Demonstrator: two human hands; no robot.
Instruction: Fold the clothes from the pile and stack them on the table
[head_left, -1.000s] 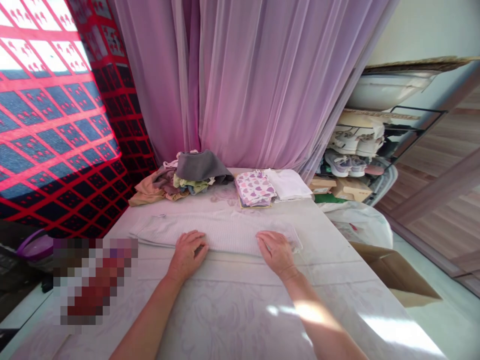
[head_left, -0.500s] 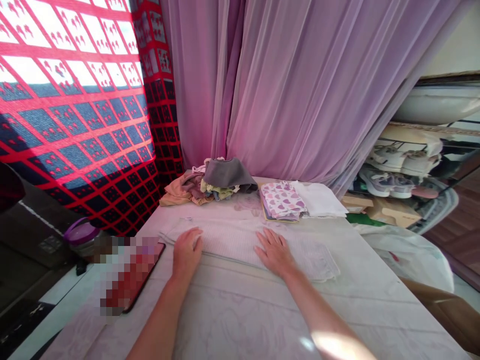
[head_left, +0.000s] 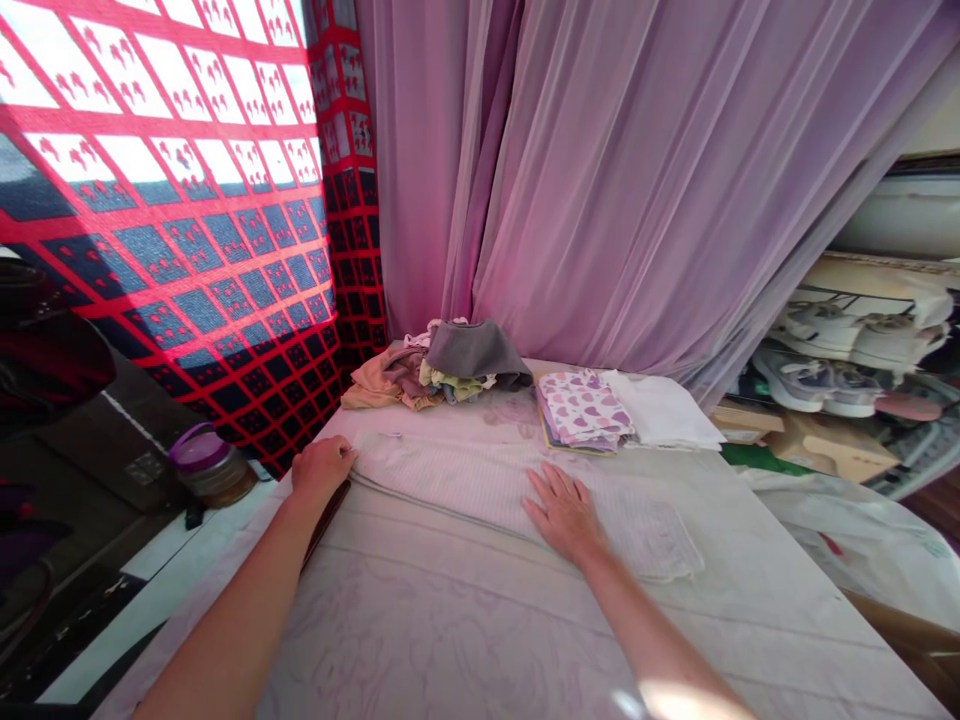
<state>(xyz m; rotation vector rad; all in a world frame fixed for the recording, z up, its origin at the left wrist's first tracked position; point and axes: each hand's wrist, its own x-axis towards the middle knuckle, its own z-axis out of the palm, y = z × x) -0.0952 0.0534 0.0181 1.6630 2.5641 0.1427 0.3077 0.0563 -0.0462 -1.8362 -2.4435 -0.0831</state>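
A pale ribbed garment, folded into a long strip, lies flat across the table. At its left end my left hand is closed with the fingertips pinching the edge of the fabric. Further right, my right hand rests flat on the garment with its fingers spread. Under my left forearm shows the dark edge of a phone; most of it is hidden by the arm.
Behind the garment sit a heap of crumpled clothes, a folded heart-print cloth stack and a folded white cloth. A purple-lidded jar stands left of the table. Shoes fill a rack at right.
My left hand has moved left from the garment's top to its left end and closed on the edge. The right hand stays flat on the fabric. The view has turned slightly left.
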